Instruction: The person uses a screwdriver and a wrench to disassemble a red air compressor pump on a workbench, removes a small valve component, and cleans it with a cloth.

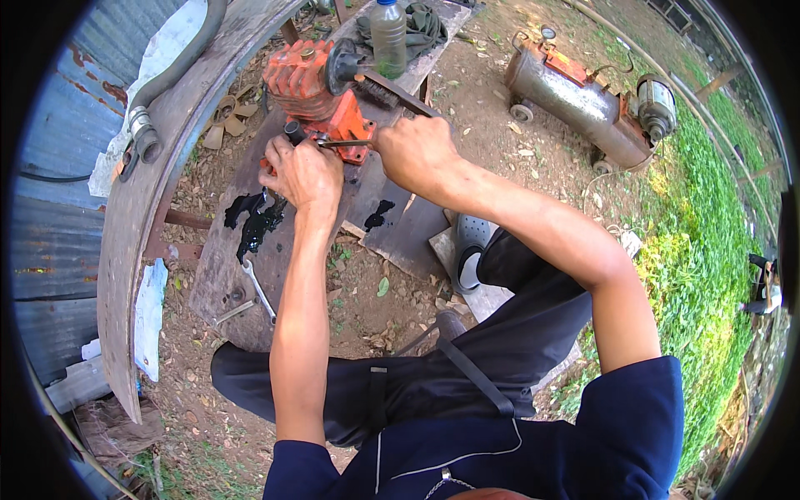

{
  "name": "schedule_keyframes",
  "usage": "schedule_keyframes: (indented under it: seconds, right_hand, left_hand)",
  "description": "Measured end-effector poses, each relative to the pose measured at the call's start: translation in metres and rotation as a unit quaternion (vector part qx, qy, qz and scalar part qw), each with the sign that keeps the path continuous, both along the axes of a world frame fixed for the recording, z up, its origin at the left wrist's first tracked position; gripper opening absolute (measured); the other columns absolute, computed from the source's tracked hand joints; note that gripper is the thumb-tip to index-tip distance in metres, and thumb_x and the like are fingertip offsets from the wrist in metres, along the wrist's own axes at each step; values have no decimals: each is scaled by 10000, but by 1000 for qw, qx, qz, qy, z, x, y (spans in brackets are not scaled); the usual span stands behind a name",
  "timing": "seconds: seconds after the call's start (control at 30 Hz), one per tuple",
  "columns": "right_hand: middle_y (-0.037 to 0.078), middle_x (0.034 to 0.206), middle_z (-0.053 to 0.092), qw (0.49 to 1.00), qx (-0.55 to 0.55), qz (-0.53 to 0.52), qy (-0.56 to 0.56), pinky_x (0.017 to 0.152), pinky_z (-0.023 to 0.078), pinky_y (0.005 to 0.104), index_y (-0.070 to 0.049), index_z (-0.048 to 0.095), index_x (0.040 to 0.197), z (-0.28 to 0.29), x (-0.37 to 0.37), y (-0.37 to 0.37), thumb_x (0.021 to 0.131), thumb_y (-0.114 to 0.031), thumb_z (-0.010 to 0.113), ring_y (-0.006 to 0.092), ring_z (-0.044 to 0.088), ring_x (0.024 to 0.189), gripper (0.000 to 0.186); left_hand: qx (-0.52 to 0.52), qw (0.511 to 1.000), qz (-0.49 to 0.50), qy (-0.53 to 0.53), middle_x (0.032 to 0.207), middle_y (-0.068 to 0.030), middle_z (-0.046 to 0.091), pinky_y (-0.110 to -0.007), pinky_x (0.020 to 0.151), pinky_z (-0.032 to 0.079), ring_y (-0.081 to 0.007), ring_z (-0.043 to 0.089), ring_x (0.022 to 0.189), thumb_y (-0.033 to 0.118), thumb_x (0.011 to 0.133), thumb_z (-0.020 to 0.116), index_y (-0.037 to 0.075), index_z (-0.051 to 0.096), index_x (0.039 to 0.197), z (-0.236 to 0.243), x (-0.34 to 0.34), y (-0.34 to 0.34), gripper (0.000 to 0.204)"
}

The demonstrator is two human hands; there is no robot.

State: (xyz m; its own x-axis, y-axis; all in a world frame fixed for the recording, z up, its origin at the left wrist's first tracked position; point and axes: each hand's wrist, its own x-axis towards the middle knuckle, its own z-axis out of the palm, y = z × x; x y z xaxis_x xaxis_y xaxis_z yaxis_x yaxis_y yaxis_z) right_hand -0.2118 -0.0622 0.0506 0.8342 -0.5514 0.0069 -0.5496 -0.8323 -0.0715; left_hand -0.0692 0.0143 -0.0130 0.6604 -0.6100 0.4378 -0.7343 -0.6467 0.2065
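An orange finned compressor pump (293, 82) sits on a dark, worn wooden board (212, 271). My left hand (307, 173) is at its lower near side, fingers curled against the body beside a short black cylinder (294, 131). My right hand (417, 157) is closed around the end of a wrench (346, 143), which reaches left across the pump's base toward my left thumb. Just beyond my right knuckles lies a wire brush (379, 90) with a long handle. The wrench's working end is partly hidden by my left hand.
Black oil (260, 227) is spilled on the board. A combination wrench (261, 287) lies nearer me. Behind the pump stands a clear bottle (388, 42) by dark cloth (423, 32). A rusty wheeled tank (575, 104) rests on the dirt at right. A curved plank (125, 275) runs along the left.
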Motion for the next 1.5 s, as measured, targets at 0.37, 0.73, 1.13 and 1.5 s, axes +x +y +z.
schedule_keyframes:
  seconds: [0.37, 0.73, 1.13, 1.5]
  right_hand:
    - [176, 809, 714, 1000, -8, 1, -16, 614, 558, 433, -40, 723, 804, -30, -10, -13, 792, -122, 575, 304, 721, 746, 170]
    - [200, 675, 662, 995, 54, -23, -76, 585, 538, 498, -44, 668, 874, -88, -11, -26, 987, -428, 450, 377, 676, 637, 456]
    - [283, 878, 665, 974, 224, 34, 25, 780, 523, 506, 17, 668, 898, -82, 3, -38, 1003, -444, 398, 444, 651, 882, 545]
    - [253, 761, 644, 964, 204, 108, -130, 679, 517, 527, -37, 605, 1074, -106, 18, -39, 1007, -382, 434, 422, 650, 733, 391]
  left_hand:
    - [11, 1000, -2, -20, 1088, -129, 582, -558, 919, 345, -292, 463, 1206, 256, 751, 690, 72, 751, 819, 1, -1, 2, 205]
    - [26, 999, -14, -27, 1071, -139, 588, -554, 911, 355, -304, 477, 1182, 251, 754, 674, 75, 755, 847, 4, 1, 3, 215]
    - [-4, 999, -40, -26, 1046, -179, 586, -581, 926, 351, -349, 473, 1166, 219, 763, 659, 38, 751, 861, 0, 4, 6, 226]
    - [-65, 987, -133, -67, 878, -121, 615, -508, 924, 369, -326, 563, 976, 323, 784, 693, 69, 684, 773, 1, 34, 18, 254]
